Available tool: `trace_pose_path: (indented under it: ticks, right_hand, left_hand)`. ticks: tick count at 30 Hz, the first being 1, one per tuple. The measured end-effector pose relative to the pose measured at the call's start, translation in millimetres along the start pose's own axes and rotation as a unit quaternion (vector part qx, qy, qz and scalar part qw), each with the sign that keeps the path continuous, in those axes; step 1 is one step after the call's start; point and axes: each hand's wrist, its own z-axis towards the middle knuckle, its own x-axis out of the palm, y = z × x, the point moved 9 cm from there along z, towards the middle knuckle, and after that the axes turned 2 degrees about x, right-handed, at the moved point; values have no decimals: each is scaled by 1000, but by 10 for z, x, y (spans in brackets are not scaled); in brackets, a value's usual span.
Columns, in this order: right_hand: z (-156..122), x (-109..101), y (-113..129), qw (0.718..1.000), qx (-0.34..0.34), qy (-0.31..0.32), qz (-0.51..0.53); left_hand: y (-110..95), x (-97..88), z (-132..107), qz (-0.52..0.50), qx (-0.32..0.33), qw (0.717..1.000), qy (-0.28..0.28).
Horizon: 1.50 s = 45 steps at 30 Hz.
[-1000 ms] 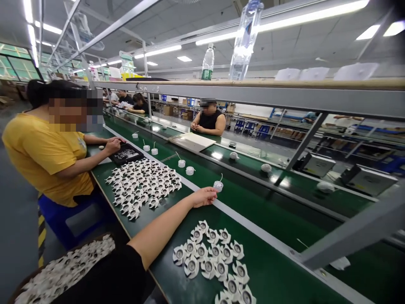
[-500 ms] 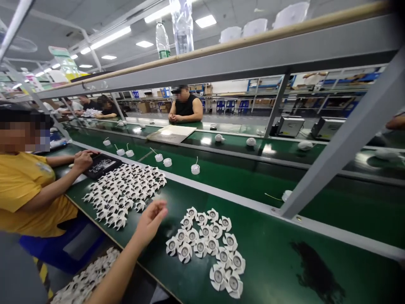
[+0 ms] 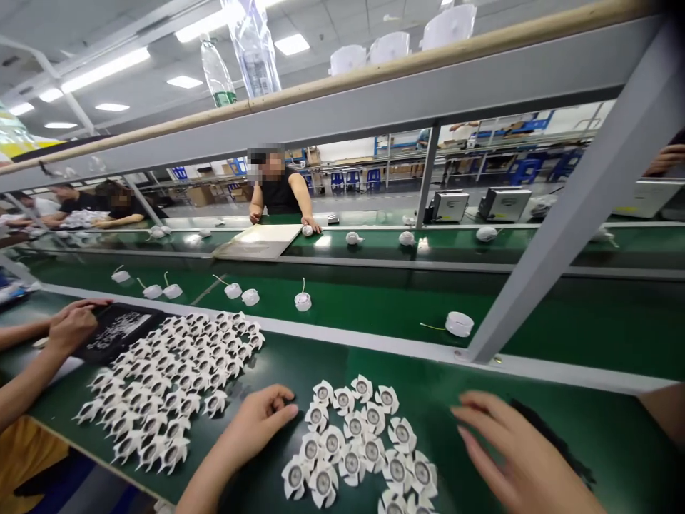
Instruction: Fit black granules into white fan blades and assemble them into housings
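Note:
My left hand (image 3: 260, 421) hovers just left of a loose group of white fan wheels (image 3: 352, 462), its fingers loosely curled and the thumb apart, with nothing in it. On the other side of that group, my right hand (image 3: 506, 446) is open, fingers stretched toward the wheels and holding nothing. The wheels are small, with curved blades and round grey centres, and lie flat on the green table (image 3: 257, 368). A larger, denser batch of white fan wheels (image 3: 176, 368) spreads out to the left of my left hand.
A co-worker's hand (image 3: 75, 328) rests by a black tray (image 3: 120, 328) at left. White round housings (image 3: 459, 324) with wires sit on the green belt (image 3: 364, 314) beyond the pale rail. A slanted grey post (image 3: 567, 214) and an overhead shelf (image 3: 342, 107) frame the station.
My right hand has come into view from the right. The view has swung right and my left hand is closer to the small group of wheels. The person opposite has reached to a white housing.

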Motion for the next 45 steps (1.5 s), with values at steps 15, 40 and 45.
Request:
trace_pose_path:
  ticks: [15,40,45]
  right_hand:
    - [1769,560,-552,907,207,287,-227]
    - [1155,953,619,965,-13,141,222]
    - [1081,1029,656,983,-34,142,115]
  left_hand:
    - [-1364,971,1214,-29,234,921,310]
    - [-1235,858,1410,-236,214,913,254]
    - [-1236,913,1365,-194,220,910,292]
